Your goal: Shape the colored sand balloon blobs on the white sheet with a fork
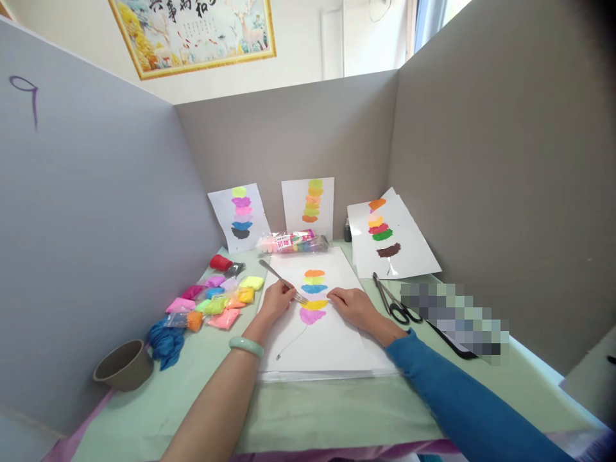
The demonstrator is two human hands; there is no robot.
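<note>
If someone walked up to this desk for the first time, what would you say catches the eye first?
The stack of bright clay smears on the white sheet at the desk's centre, where the left hand holds a fork with its tines at the colours and the right hand rests flat on the paper. To the left lies a heap of vivid clay packets. Three finished sheets lean along the back wall.

We see bright, even daylight from window upper right; soft shadows; wide-angle bending at edges; pixelated patch at right.
</note>
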